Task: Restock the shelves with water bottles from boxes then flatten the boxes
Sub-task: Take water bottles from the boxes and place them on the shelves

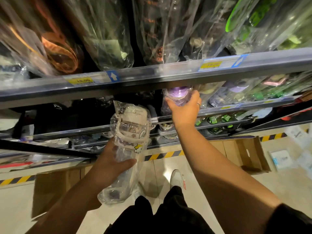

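Two bagged bottles are in play here. The purple-lidded bottle (179, 97) sits right under the top shelf rail (152, 76), tucked just behind it, and the right hand (184, 110) has its fingers curled round the upper body in its clear wrap. The white-lidded bottle (130, 132) is lower down and out in front of that rail. The left hand (113, 164) grips its lower half, with the thumb across the front of the crinkly bag. My read is that the purple one is being seated on the shelf below the rail. To do it right I'd push it back until the base sits flat, keep it upright, and make sure the loose plastic doesn't snag on the rail's underside before letting go. Then the white one can go in beside it without knocking the neighbours. As for writing, the yellow price tag (82, 80) on the rail looks like 15.00, with small print under it that I can't make out. Next to it is a blue sticker (114, 76) with a white up arrow. A second yellow tag (211, 65) further right along the rail is too blurred to read. The white bottle has a little cartoon print but no brand I can read. Way below the rail, open cardboard boxes (243, 152) lie on the floor, not flattened yet.
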